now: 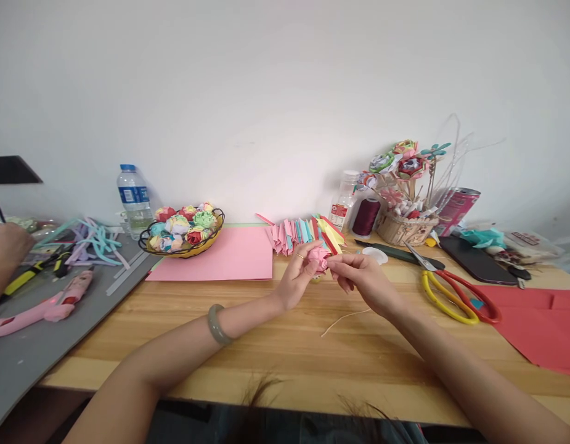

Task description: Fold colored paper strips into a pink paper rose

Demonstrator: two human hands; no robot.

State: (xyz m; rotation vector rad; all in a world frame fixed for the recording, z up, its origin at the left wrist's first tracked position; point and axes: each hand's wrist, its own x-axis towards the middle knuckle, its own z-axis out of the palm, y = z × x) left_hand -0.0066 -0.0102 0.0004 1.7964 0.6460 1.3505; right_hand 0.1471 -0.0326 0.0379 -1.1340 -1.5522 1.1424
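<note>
A pink folded-paper flower (318, 258) is held up over the middle of the wooden table. My left hand (297, 277) grips it from the left, with the fingers curled round its side. My right hand (358, 274) pinches at the flower's right edge with thumb and forefinger. Below the right hand a thin pale string (344, 317) trails onto the table. Just behind the hands lies a row of folded paper strips (294, 234) in pink, blue, yellow and red.
Pink paper sheets (220, 259) and a basket of paper flowers (183, 231) are at left. Scissors (446, 290), red paper (538, 327), a phone (479, 259), maroon thread (366, 217) and a flower basket (407, 228) are at right. Another person's hand (7, 253) is beside a pink glue gun (48, 305).
</note>
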